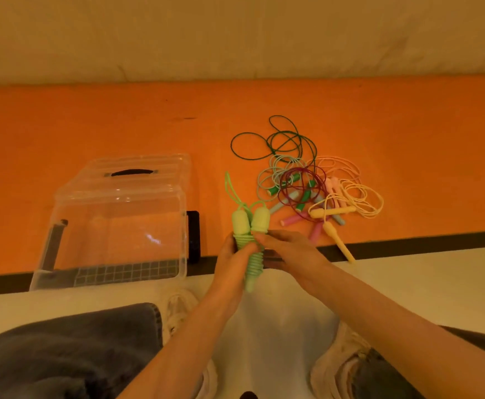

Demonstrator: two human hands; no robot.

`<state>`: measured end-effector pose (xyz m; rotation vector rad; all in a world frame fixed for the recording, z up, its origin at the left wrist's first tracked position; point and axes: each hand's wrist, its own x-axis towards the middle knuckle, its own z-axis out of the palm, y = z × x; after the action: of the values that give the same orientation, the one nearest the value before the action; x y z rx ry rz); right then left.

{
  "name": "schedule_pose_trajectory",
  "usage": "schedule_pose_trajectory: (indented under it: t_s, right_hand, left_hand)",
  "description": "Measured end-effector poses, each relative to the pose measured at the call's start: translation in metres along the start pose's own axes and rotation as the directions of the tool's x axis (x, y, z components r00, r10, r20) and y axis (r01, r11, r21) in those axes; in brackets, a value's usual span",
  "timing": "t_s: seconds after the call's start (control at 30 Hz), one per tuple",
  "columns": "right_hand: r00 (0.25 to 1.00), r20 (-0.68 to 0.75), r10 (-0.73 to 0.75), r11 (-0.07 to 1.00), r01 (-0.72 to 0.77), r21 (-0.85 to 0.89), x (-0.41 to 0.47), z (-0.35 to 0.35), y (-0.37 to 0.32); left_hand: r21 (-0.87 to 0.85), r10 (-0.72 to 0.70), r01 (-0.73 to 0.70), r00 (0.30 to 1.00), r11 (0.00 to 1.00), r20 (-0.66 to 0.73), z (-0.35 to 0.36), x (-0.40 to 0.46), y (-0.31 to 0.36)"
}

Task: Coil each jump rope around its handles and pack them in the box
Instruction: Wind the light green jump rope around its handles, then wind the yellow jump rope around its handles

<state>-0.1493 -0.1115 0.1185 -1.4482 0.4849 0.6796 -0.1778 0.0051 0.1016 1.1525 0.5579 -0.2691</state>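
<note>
I hold a light green jump rope (251,223) above the mat's front edge, its two handles side by side and pointing away from me. Green cord is coiled in tight turns around the lower handle shafts. My left hand (234,262) grips the coiled handles from the left. My right hand (286,249) pinches the cord at the top of the coil. A short loop of green cord sticks out past the handle tops. The clear plastic box (114,226) stands open to the left, with nothing inside.
A tangled pile of jump ropes (307,185) lies on the orange mat (91,125) to the right: dark green, pink, yellow, pale blue and maroon cords with handles. The box's clear lid (137,171) with a black handle stands behind the box. My knees and white shoes are below.
</note>
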Motion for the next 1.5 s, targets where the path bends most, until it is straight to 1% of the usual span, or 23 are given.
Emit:
schedule_pose_trajectory:
  t_s: [0.07, 0.2, 0.3, 0.37, 0.5, 0.63, 0.8, 0.9, 1.03, 1.2, 1.27, 1.33, 1.4, 1.5]
  right_hand:
    - [0.999, -0.042, 0.017, 1.000, -0.018, -0.023, 0.020, 0.003, 0.014]
    - [0.995, -0.049, 0.090, 0.996, -0.091, -0.021, 0.076, 0.010, 0.048]
    - [0.985, -0.113, 0.130, 0.991, -0.128, 0.025, 0.124, 0.023, 0.069]
    - [0.981, -0.140, 0.132, 0.991, -0.130, 0.022, 0.155, 0.033, 0.078]
    - [0.985, -0.138, 0.106, 0.994, -0.109, -0.014, 0.210, 0.050, 0.091]
    - [0.981, -0.155, 0.117, 0.993, -0.115, 0.020, 0.250, 0.062, 0.103]
    - [0.980, -0.156, 0.126, 0.989, -0.136, -0.053, 0.283, 0.074, 0.119]
    - [0.983, -0.154, 0.103, 0.989, -0.118, -0.089, 0.289, 0.074, 0.122]
    - [0.979, -0.169, 0.117, 0.987, -0.133, -0.085, 0.285, 0.070, 0.123]
    - [0.989, -0.138, 0.063, 0.953, -0.100, -0.287, 0.277, 0.067, 0.119]
    - [0.991, -0.127, 0.041, 0.930, -0.084, -0.357, 0.269, 0.062, 0.112]
    - [0.993, -0.117, -0.001, 0.907, -0.048, -0.418, 0.255, 0.050, 0.104]
    - [0.989, -0.135, -0.057, 0.899, -0.008, -0.439, 0.235, 0.032, 0.098]
    - [0.944, -0.234, -0.232, 0.884, 0.104, -0.457, 0.200, -0.008, 0.092]
  left_hand:
    - [-0.019, -0.051, 0.050, 0.998, 0.999, -0.032, -0.007, 0.016, -0.012]
    - [0.141, -0.097, 0.114, 0.988, 0.983, -0.123, -0.027, 0.059, -0.043]
    - [0.294, -0.072, 0.128, 0.978, 0.947, -0.195, -0.036, 0.088, -0.062]
    - [0.340, -0.035, 0.120, 0.969, 0.933, -0.245, -0.041, 0.107, -0.072]
    - [0.395, 0.065, 0.073, 0.944, 0.916, -0.325, -0.055, 0.146, -0.084]
    - [0.424, 0.068, 0.096, 0.933, 0.901, -0.354, -0.070, 0.180, -0.090]
    - [0.438, 0.042, 0.138, 0.925, 0.888, -0.377, -0.080, 0.200, -0.098]
    - [0.505, 0.060, 0.135, 0.935, 0.853, -0.350, -0.082, 0.201, -0.102]
    - [0.589, 0.124, 0.066, 0.953, 0.805, -0.276, -0.087, 0.201, -0.110]
    - [0.674, 0.150, 0.080, 0.949, 0.735, -0.277, -0.085, 0.196, -0.109]
    - [0.700, 0.178, 0.065, 0.947, 0.711, -0.269, -0.079, 0.189, -0.104]
    - [0.716, 0.221, 0.026, 0.943, 0.698, -0.249, -0.073, 0.180, -0.096]
    - [0.718, 0.246, -0.014, 0.944, 0.695, -0.220, -0.066, 0.169, -0.086]
    - [0.682, 0.213, -0.022, 0.957, 0.731, -0.198, -0.052, 0.155, -0.072]
